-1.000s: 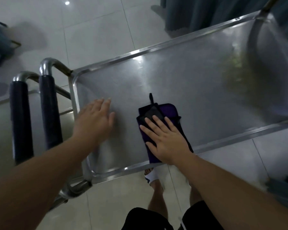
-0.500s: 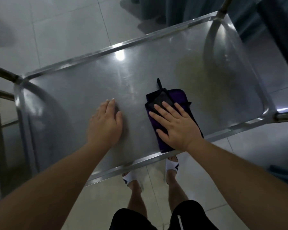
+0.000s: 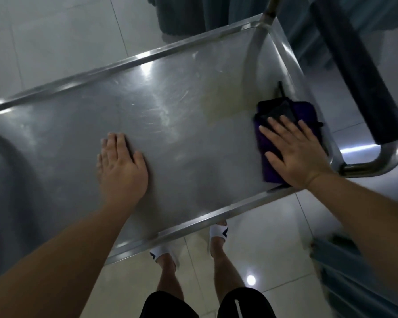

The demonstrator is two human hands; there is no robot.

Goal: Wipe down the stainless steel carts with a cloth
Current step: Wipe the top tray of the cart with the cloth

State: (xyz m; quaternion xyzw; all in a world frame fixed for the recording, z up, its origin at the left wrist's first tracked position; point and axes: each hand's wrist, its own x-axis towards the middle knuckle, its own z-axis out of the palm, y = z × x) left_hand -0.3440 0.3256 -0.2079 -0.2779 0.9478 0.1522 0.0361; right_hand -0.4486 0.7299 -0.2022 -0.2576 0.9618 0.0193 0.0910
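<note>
1. Pale floor tiles [image 3: 55, 49] surround the steel cart [image 3: 175, 106].
2. My left hand [image 3: 122, 168] lies flat, fingers straight, holding nothing, probably to steady the tray.
3. My right hand [image 3: 294, 154] presses the purple cloth [image 3: 285, 115] with spread fingers, near the right rim beside the handle [image 3: 359, 72].
4. Open steel lies leftward.

Folded purple cloth [image 3: 268, 166] flat at steel cart's [image 3: 170, 106] right end.
</note>
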